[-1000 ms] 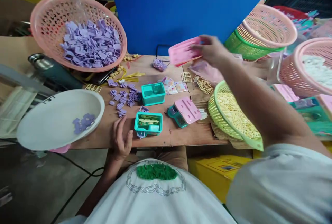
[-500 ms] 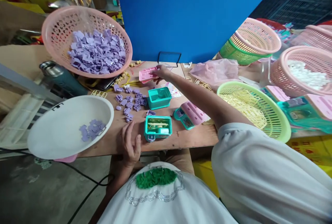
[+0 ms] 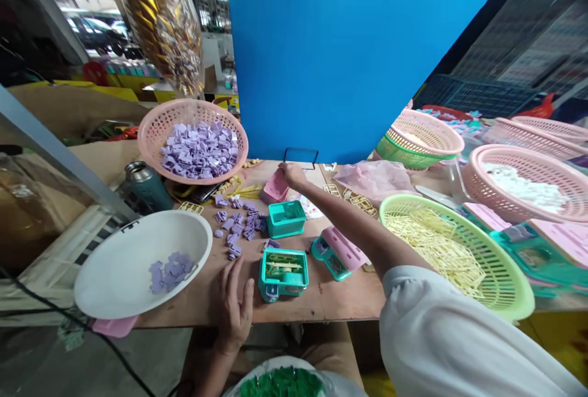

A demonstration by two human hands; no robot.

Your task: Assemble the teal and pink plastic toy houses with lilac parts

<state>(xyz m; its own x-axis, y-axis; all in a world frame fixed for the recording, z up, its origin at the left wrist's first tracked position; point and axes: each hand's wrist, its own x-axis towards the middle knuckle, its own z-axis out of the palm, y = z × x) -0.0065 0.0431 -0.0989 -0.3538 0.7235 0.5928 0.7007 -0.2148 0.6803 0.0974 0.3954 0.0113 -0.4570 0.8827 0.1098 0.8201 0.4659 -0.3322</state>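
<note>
At the back of the table my right hand point(image 3: 294, 175) grips the edge of a pink plastic lid point(image 3: 275, 186), which is tilted up; its fingertips are partly hidden. My left hand point(image 3: 237, 302) rests at the table's front edge with its fingers apart, holding nothing. Beside it stands a teal box point(image 3: 283, 273) with pale yellow pieces and a teal block inside. Behind that is a second teal box point(image 3: 286, 219). To the right lies a teal box with a pink top point(image 3: 342, 250), tipped over. Small purple plastic parts point(image 3: 239, 225) are scattered left of the boxes.
A pink basket point(image 3: 146, 133) of purple parts and a teal bottle point(image 3: 149, 187) stand back left. A white bowl point(image 3: 110, 262) overhangs the front left. On the right are a green basket point(image 3: 514, 280) of yellow pieces and a pink basket point(image 3: 473, 170) of white parts. A blue panel point(image 3: 358, 60) rises behind.
The pink lid has gone from lying nearly flat to tilted in my right hand. The camera has tipped upward, so the table sits lower in view. My left hand stays at the table edge.
</note>
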